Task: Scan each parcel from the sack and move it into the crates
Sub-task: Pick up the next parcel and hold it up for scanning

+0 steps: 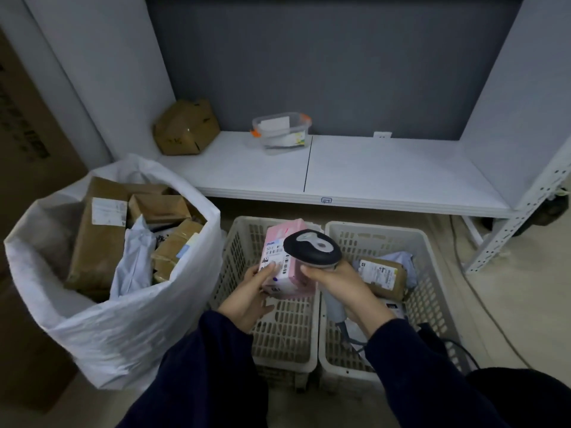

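Left hand holds a pink parcel over the left crate. Right hand grips the scanner, touching the parcel.

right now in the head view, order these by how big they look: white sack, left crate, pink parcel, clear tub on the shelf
1. white sack
2. left crate
3. pink parcel
4. clear tub, though it sits farther back, so true size is unsure
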